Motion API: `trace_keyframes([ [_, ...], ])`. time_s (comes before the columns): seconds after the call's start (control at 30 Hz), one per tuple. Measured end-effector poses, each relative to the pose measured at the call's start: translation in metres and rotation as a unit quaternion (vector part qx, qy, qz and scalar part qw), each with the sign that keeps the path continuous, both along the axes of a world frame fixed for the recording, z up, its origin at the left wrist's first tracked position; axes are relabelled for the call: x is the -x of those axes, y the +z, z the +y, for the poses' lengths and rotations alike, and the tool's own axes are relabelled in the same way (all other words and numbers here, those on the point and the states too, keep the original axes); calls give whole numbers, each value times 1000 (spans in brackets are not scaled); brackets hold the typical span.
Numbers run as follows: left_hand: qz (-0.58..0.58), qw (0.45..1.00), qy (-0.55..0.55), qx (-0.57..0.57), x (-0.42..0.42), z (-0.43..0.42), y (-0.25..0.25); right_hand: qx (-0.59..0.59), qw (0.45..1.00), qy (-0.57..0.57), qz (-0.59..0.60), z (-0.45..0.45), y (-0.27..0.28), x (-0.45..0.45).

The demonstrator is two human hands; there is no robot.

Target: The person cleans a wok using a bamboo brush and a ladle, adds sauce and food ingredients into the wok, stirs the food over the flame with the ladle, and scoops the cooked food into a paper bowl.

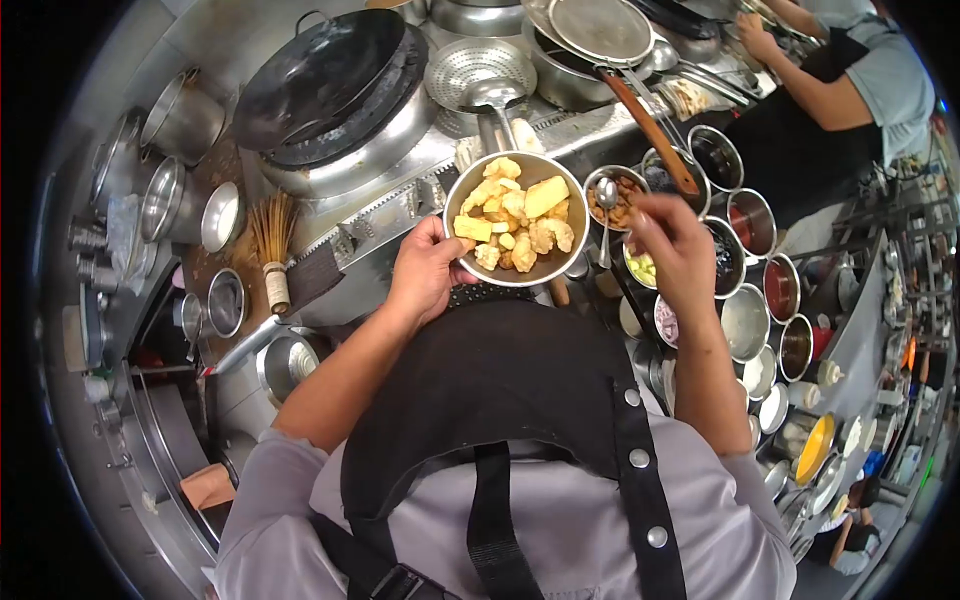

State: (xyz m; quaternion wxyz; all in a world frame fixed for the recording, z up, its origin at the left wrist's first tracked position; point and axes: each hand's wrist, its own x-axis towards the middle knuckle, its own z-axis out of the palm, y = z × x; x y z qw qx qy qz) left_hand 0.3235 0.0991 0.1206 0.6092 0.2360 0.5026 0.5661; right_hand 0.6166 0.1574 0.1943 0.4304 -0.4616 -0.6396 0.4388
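My left hand (428, 275) grips the near left rim of a metal bowl (512, 275), thumb on top and fingers below. Golden fried pieces (520, 215) and several smooth yellow blocks fill the bowl. To its right, my right hand (675, 245) hovers over small metal containers, its fingers curled together and slightly blurred; whatever they hold is hidden. Beneath and beside that hand are a container of yellow-green chopped pieces (640, 266) and one of pinkish slices (666, 320). A spoon (606, 200) leans in a container of brown pieces (628, 192).
A black wok (320, 85) sits on the stove at upper left, beside a perforated strainer (480, 65). A bamboo brush (276, 250) lies left. A wooden-handled strainer (600, 30) rests on a pot. At upper right, another person's arm (820, 90) works nearby.
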Motion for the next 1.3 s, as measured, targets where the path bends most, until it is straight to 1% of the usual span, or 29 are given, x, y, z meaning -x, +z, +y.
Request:
trace_keyframes([
  [0.07, 6, 1000, 21, 13, 9, -5, -1, 109, 994, -21, -4, -17, -30, -16],
  [0.13, -4, 999, 48, 10, 19, -12, -1, 244, 967, -35, 56, -35, -76, -13],
  [0.2, 15, 996, 85, -1, 30, -22, -6, 133, 985, 14, -108, -44, -144, -16],
  [0.23, 17, 997, 78, -4, 34, -28, -6, 65, 985, 15, -160, -45, -167, -12],
  [0.27, 16, 995, 96, 4, 38, -34, -7, -3, 977, 14, -212, -44, -189, -6],
  [0.3, 16, 993, 113, 11, 42, -39, -8, 56, 979, 38, -192, -37, -215, 0],
  [0.33, 18, 995, 100, 6, 45, -44, -10, 54, 980, 24, -188, -32, -215, 8],
  [0.37, 18, 994, 107, 21, 49, -47, -13, 167, 980, 63, -94, -24, -214, 20],
  [0.4, 19, 993, 109, 36, 55, -49, -15, 271, 958, 97, 8, -15, -210, 32],
  [0.47, 48, 993, 79, 68, 74, -48, -27, 293, 948, 77, -93, 4, -170, 55],
  [0.5, 71, 993, 57, 72, 82, -43, -28, 170, 967, 43, -184, 10, -186, 64],
  [0.53, 91, 992, 31, 76, 90, -37, -32, 55, 957, 5, -286, 15, -203, 67],
  [0.6, 64, 998, -15, 0, 108, -27, -50, 82, 976, -40, -198, 7, -160, 69],
  [0.67, 55, 998, -14, -2, 110, -21, -38, 114, 983, -60, -133, -17, -129, 70],
  [0.7, 39, 997, -59, -25, 111, -17, -31, 183, 980, -48, -62, -41, -92, 66],
  [0.73, 36, 996, -74, -26, 114, -12, -31, 183, 979, -64, -62, -64, -78, 62],
  [0.8, 36, 993, -115, -12, 120, -6, -35, 139, 982, -115, 62, -111, -69, 56],
  [0.9, 5, 984, -177, -10, 116, 3, -36, 171, 962, -200, 67, -175, -77, 44],
  [0.93, 0, 980, -200, -6, 108, 8, -34, 174, 957, -223, 66, -195, -71, 48],
  [0.97, -12, 976, -219, -2, 99, 12, -30, 119, 944, -301, -56, -213, -60, 54],
  [1.0, -25, 971, -236, 1, 91, 15, -29, 66, 909, -370, -181, -231, -54, 59],
  [1.03, -20, 962, -271, -16, 84, 21, -39, 21, 897, -400, -186, -250, -65, 61],
  [1.07, -24, 957, -290, -15, 70, 22, -39, 25, 888, -418, -189, -267, -59, 64],
  [1.1, -22, 948, -316, -23, 53, 24, -37, 75, 894, -439, -43, -282, -49, 67],
  [1.13, -19, 941, -338, -32, 37, 24, -33, 120, 880, -446, 107, -296, -43, 70],
  [1.17, -26, 936, -350, -19, 19, 21, -22, 141, 866, -456, 153, -311, -45, 68],
  [1.2, -44, 929, -368, -9, 6, 20, -20, 136, 863, -462, 152, -324, -43, 69],
  [1.27, -54, 920, -389, 4, -23, 8, -5, 138, 837, -516, 124, -347, -37, 64],
  [1.3, -56, 918, -392, 1, -34, 3, -3, 141, 821, -535, 138, -357, -31, 59],
])
